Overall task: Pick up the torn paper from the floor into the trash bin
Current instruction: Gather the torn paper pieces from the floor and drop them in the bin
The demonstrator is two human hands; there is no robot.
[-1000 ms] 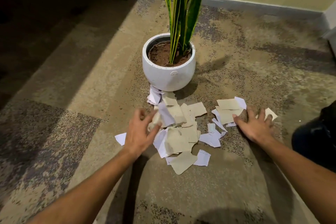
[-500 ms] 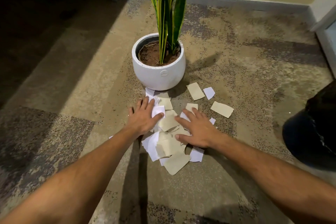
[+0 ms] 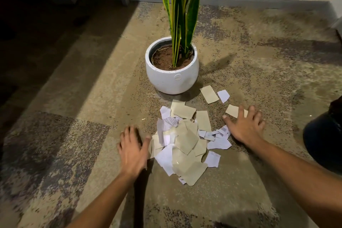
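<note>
A heap of torn paper (image 3: 182, 142), beige and white scraps overlapping one another, lies on the mottled carpet (image 3: 249, 65) just in front of a white round plant pot (image 3: 172, 77) that holds a tall snake plant (image 3: 180, 9). The left hand (image 3: 132, 151) is spread flat, palm down, at the left edge of the heap, its thumb touching the outermost beige scrap; it holds nothing. The right hand (image 3: 245, 126) is spread wide too, palm down on the right side of the heap, with its fingers lying over a loose beige scrap (image 3: 232, 110) and nothing gripped. Two more loose pieces, a beige one (image 3: 209, 94) and a small white one (image 3: 223, 96), lie near the pot, apart from the heap. At the right edge a dark, rounded trash bin (image 3: 323, 135) shows partly.
</note>
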